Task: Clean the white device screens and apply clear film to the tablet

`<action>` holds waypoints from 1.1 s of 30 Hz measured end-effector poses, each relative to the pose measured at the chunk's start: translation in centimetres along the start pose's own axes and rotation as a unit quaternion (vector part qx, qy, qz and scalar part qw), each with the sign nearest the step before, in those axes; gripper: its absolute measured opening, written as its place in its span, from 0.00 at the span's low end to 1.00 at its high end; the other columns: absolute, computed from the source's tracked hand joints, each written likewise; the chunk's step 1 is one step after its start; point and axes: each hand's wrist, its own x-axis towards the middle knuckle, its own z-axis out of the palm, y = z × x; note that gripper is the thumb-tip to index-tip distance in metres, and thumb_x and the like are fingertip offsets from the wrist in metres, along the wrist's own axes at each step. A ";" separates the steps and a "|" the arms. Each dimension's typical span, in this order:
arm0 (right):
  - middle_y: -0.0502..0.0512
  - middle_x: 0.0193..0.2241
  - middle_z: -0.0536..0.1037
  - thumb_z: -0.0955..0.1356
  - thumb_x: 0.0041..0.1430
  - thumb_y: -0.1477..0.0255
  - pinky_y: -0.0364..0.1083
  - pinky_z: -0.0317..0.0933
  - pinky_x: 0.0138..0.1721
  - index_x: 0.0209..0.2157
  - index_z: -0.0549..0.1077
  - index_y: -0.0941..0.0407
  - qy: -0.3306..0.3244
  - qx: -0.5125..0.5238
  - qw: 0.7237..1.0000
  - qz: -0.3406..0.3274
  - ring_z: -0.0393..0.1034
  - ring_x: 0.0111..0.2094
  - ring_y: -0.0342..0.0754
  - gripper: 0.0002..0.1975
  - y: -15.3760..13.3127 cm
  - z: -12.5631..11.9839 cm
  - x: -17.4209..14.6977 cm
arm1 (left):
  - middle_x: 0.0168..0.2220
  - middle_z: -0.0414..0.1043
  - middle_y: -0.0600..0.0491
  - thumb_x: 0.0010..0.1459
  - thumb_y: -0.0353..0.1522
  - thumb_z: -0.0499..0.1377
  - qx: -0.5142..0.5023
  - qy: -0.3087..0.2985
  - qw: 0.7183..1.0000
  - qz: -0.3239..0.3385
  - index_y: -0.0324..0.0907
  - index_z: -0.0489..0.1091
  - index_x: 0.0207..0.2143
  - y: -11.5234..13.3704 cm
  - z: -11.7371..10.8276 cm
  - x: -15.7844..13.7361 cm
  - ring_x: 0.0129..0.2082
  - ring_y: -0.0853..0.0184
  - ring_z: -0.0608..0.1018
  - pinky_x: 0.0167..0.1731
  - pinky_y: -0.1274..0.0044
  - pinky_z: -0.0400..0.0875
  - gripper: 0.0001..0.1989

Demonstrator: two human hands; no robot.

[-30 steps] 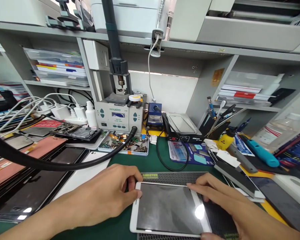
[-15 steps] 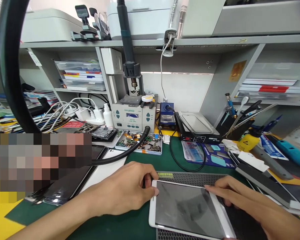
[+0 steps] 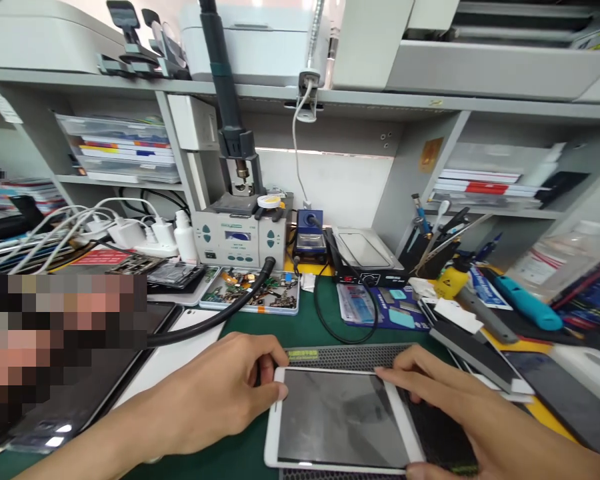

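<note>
Left hand (image 3: pixel 225 390), yours: thumb and forefinger pinching the upper-left corner of a white-framed device (image 3: pixel 340 417), thumb tip on the front border, the other fingers curled under. Right hand (image 3: pixel 453 400), yours: thumb and fingers spread across the device's right end, fingertips at the upper edge, thumb by the lower-right corner. Device: lying lengthwise from left to right between your hands, its dark, reflective screen facing up, over a black honeycomb pad (image 3: pixel 355 355) with a yellow-green label. Beneath the pad: a green mat (image 3: pixel 310 323). Beyond your left hand: a shallow tray (image 3: pixel 285 309) of small circuit parts, and a thick black hose (image 3: pixel 215 329) curving in front of it. Further left: a large dark panel (image 3: pixel 105 360), partly hidden by a pixelated patch. Past the pad: a loop of thin black cable (image 3: pixel 323 323) and a blue printed card (image 3: pixel 407 317). Behind these, left to right: a white bottle (image 3: pixel 185 240), a grey station (image 3: pixel 237 243) with a small display, a blue unit (image 3: pixel 310 220), and a flat heater-like box (image 3: pixel 375 275) bearing a light rectangular panel. To your right: a dark grey slab (image 3: pixel 473 357), a yellow bottle (image 3: pixel 450 283), a turquoise-handled tool (image 3: pixel 530 303), a clear labelled bottle (image 3: pixel 547 267). Above the station: an upright black handle (image 3: pixel 225 87). Across the back: a grey shelf (image 3: pixel 380 98), with a white case (image 3: pixel 255 50) on top.
</note>
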 end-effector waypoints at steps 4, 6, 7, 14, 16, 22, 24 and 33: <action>0.49 0.62 0.67 0.72 0.54 0.58 0.43 0.68 0.53 0.62 0.66 0.40 -0.035 -0.022 0.999 0.011 0.66 0.60 0.56 0.33 -0.1 0.0 -0.5 | 0.26 0.67 0.59 0.62 0.46 0.56 -0.003 -0.003 1.000 -0.015 0.48 0.73 0.39 -0.7 0.5 0.2 0.24 0.69 0.66 0.21 0.78 0.54 0.13; 0.49 0.62 0.66 0.72 0.54 0.58 0.43 0.67 0.54 0.62 0.66 0.42 -0.045 -0.026 0.999 0.018 0.65 0.60 0.57 0.33 -0.3 -0.1 -0.6 | 0.26 0.67 0.59 0.62 0.47 0.56 -0.004 -0.004 1.000 -0.021 0.48 0.73 0.40 -0.8 0.5 0.2 0.25 0.69 0.66 0.21 0.78 0.54 0.15; 0.50 0.62 0.66 0.72 0.54 0.58 0.43 0.67 0.53 0.62 0.66 0.42 -0.047 -0.024 0.998 0.020 0.65 0.60 0.57 0.34 -0.4 -0.2 -0.5 | 0.27 0.67 0.59 0.62 0.47 0.56 -0.003 -0.008 1.000 -0.022 0.48 0.73 0.40 -0.7 0.4 0.1 0.25 0.69 0.66 0.22 0.78 0.55 0.15; 0.49 0.60 0.67 0.73 0.52 0.61 0.43 0.67 0.53 0.61 0.67 0.42 -0.066 0.028 0.996 0.045 0.68 0.57 0.54 0.33 -1.4 -0.9 0.0 | 0.26 0.65 0.58 0.61 0.47 0.56 0.004 -0.026 0.999 -0.028 0.48 0.73 0.40 -0.1 0.2 0.0 0.26 0.69 0.64 0.23 0.78 0.55 0.15; 0.48 0.59 0.67 0.73 0.52 0.63 0.43 0.66 0.53 0.60 0.67 0.42 -0.075 0.042 0.995 0.048 0.68 0.56 0.52 0.32 -1.4 -1.1 0.0 | 0.26 0.64 0.58 0.62 0.47 0.55 -0.007 -0.024 0.999 -0.023 0.47 0.73 0.40 -0.5 0.5 0.1 0.25 0.69 0.63 0.23 0.78 0.54 0.16; 0.50 0.60 0.65 0.72 0.54 0.64 0.44 0.66 0.52 0.61 0.65 0.43 -0.093 0.054 0.993 0.053 0.66 0.57 0.54 0.33 -1.1 -1.2 -0.4 | 0.26 0.63 0.59 0.62 0.48 0.55 -0.013 -0.025 0.999 -0.025 0.47 0.72 0.39 -1.2 0.7 0.4 0.25 0.69 0.62 0.22 0.78 0.52 0.16; 0.52 0.61 0.65 0.71 0.55 0.65 0.44 0.66 0.51 0.63 0.63 0.44 -0.091 0.053 0.993 0.048 0.67 0.55 0.54 0.33 -0.8 -1.2 -0.5 | 0.26 0.63 0.59 0.62 0.48 0.56 -0.003 -0.024 0.999 -0.027 0.47 0.72 0.39 -1.1 0.6 0.4 0.25 0.69 0.63 0.23 0.78 0.53 0.16; 0.54 0.45 0.72 0.62 0.67 0.69 0.48 0.68 0.46 0.61 0.62 0.44 -0.070 0.133 0.986 0.076 0.71 0.43 0.49 0.22 0.7 -1.1 -0.1 | 0.26 0.64 0.59 0.62 0.49 0.55 0.009 -0.022 0.999 -0.023 0.49 0.72 0.40 -1.5 0.8 0.6 0.25 0.69 0.64 0.22 0.78 0.54 0.16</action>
